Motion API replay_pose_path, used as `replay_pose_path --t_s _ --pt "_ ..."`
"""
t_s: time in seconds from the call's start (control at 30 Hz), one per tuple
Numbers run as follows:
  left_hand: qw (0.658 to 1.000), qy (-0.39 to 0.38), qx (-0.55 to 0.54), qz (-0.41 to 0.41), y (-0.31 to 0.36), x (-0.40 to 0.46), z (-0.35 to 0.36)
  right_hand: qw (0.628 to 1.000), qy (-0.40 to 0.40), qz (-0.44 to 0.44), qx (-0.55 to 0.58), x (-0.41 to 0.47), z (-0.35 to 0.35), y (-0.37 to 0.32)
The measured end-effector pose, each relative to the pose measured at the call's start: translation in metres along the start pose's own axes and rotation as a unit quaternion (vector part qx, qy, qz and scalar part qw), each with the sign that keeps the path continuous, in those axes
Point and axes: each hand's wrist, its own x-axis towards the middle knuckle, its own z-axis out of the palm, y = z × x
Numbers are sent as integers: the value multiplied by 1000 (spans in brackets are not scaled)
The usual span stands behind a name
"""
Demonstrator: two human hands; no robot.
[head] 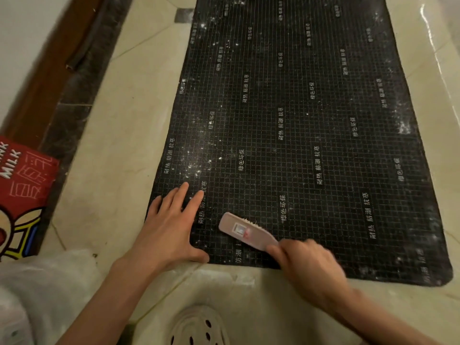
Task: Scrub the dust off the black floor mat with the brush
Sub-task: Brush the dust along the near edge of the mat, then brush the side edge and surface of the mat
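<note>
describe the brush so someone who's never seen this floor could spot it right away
Find the black floor mat with its white grid and printed characters, lying on pale tiles. At its near edge, the right hand grips the brush, beside the left hand pressed flat on the mat. It is the only pale pinkish oblong there, with a small label on its back and bristles facing down.

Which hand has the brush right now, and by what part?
The right hand grips the brush by its handle end; the left hand holds nothing, pressing flat on the mat.
</note>
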Motion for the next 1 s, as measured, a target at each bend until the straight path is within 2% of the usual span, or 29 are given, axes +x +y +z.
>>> replay_pose_path --t_s 0.1,0.23,0.3,0.37,0.43,0.5,0.6,0.63,0.7,0.77,0.83,0.9,1.0 --pt "1000 6 -18 -13 8 -5 3 997 51 58 -15 7 -18 44" --pt "998 50 -40 26 45 1 1 978 137 155 29 -4 -32 87" --pt "993 93 -42 57 70 10 0 979 125 156 45 -15 -18 76" --pt "990 100 -33 93 94 21 -2 989 83 119 40 -30 0 64" --pt "988 91 -7 124 118 32 -2 986 108 124 20 -43 3 84" --pt "987 78 12 141 129 38 -3 971 150 182 36 -51 -6 121" --pt "983 75 22 168 143 43 -1 922 222 309 77 -76 -26 179" --pt "982 75 23 173 145 43 0 912 236 324 87 -81 -25 185" --pt "981 76 23 178 153 46 3 923 209 296 126 -81 -15 174" --pt "980 77 23 180 160 48 4 948 147 236 156 -78 0 148" --pt "979 80 32 183 161 49 3 965 127 202 114 -76 5 144" --pt "977 78 44 191 160 51 0 947 182 242 104 -77 -6 173" --pt "975 79 48 202 161 55 -3 892 257 344 139 -84 -36 217"
